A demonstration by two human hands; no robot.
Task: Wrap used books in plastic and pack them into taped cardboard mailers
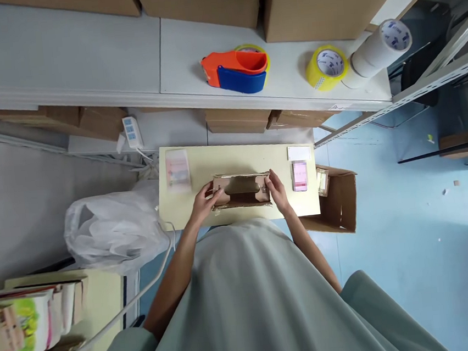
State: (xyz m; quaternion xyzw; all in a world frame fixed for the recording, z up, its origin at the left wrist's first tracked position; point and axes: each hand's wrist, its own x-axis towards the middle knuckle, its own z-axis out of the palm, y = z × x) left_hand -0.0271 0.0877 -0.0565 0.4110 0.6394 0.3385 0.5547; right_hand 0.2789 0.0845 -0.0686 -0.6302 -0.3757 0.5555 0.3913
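On the pale yellow table [240, 155], right in front of my body, a small brown cardboard box [240, 181] shows an oblong opening and a dark inside, with rough edges. My left hand [206, 201] grips its left end, thumb on the near face. At the opposite end my right hand [276, 191] holds the box, thumb and fingers pressed against its side. To the right of that hand lies a phone [299, 176] with a pinkish screen, below a white card [299, 153]. A faint printed sheet [178, 171] lies on the table's left part.
A shelf [94, 62] above the table carries an orange and blue tape dispenser [236, 71], yellow tape [327, 67] and large cartons [325, 1]. An open carton [346, 200] stands at the table's right. White plastic bags [115, 228], a cable and stacked books [36, 316] occupy the left.
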